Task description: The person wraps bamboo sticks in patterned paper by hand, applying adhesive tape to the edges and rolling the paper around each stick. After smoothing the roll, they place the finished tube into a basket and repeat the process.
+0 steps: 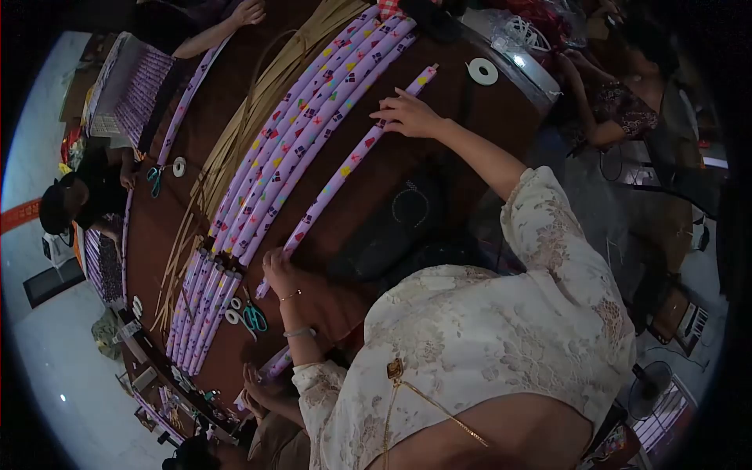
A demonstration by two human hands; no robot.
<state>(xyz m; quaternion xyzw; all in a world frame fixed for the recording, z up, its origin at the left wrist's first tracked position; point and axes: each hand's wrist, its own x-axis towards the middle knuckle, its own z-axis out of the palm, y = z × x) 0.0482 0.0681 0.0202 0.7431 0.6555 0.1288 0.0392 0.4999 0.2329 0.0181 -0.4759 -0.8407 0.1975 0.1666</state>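
The brown bench (505, 106) had 1 long purple stick (345, 168) on it; the right hand (411, 117) touched it, fingers apart; the left hand (280, 276) touched its near end, grip unclear; it looked light, stiff, best held near both ends.

A dark reddish-brown table (150, 251) held long patterned purple tubes (291, 141); about them lay tan strips (249, 108) at nine o'clock, a shorter bundle (200, 313) and teal-handled scissors (254, 316) at seven, a single tube (347, 168) at four, white tape (482, 71) at two.
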